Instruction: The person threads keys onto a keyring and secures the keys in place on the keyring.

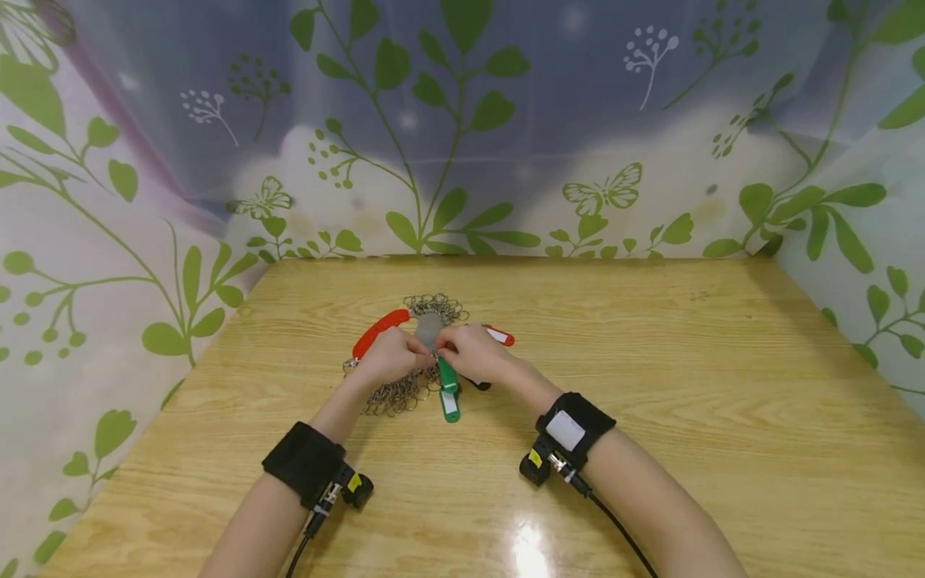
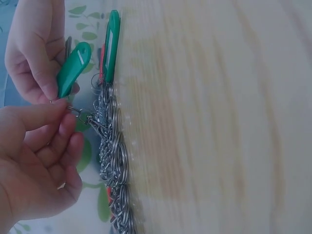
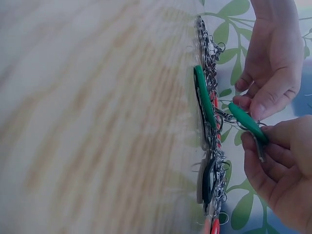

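My left hand [image 1: 393, 356] pinches a metal ring [image 2: 73, 108] between thumb and fingertip, above a pile of key rings [image 1: 393, 395]. Close beside it, my right hand [image 1: 473, 353] pinches a green key tag [image 2: 74, 69] at its ring end. A flat metal piece like a key [image 3: 259, 148] shows between the right fingers. Small linked rings run from the pinched ring down to the pile. Another green key tag [image 1: 450, 407] with a white label lies on the table just below the hands. The fingertips partly hide where tag and ring meet.
A red curved strip [image 1: 381, 332] and a grey disc [image 1: 429, 329] lie among the rings. More rings [image 1: 437, 305] are heaped behind. A red tag [image 1: 502, 335] and a black tag [image 3: 209, 181] are by the right hand. Patterned cloth [image 1: 462, 160] borders the wooden table [image 1: 686, 361].
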Available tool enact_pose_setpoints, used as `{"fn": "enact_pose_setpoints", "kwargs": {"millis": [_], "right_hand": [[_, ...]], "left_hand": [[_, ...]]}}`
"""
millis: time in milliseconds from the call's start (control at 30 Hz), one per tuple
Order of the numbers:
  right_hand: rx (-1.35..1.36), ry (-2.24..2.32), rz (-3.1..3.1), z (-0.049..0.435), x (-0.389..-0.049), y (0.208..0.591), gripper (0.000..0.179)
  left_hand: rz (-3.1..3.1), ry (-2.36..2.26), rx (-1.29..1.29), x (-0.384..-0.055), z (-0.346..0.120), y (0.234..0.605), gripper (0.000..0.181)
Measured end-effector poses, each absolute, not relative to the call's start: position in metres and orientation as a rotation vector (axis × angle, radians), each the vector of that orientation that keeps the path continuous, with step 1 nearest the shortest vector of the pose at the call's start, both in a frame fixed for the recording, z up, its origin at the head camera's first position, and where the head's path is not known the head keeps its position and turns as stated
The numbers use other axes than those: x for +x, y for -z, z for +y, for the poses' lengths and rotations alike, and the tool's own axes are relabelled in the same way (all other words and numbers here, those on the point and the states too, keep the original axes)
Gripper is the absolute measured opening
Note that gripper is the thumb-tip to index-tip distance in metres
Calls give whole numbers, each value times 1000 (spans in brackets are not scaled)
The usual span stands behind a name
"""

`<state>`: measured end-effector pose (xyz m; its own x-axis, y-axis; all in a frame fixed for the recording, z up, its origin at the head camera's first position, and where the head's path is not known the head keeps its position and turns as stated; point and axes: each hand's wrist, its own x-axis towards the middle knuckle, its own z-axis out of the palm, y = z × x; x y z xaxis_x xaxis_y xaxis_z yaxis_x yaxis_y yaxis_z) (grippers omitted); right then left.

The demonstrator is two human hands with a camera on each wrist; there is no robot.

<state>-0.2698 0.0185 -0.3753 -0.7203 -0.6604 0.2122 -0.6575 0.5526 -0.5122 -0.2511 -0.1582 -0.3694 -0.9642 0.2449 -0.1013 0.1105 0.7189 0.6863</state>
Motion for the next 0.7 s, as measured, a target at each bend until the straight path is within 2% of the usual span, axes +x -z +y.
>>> {"fn": "enact_pose_setpoints", "kwargs": {"millis": [333, 700], "right_hand": [[-1072, 958, 2802, 18, -269, 378, 12], [-1209, 968, 2782, 16, -268, 381, 14]], "left_hand": [[2678, -1083, 378, -252, -161, 371, 16], [2695, -1069, 351, -253, -162, 371, 18]]}}
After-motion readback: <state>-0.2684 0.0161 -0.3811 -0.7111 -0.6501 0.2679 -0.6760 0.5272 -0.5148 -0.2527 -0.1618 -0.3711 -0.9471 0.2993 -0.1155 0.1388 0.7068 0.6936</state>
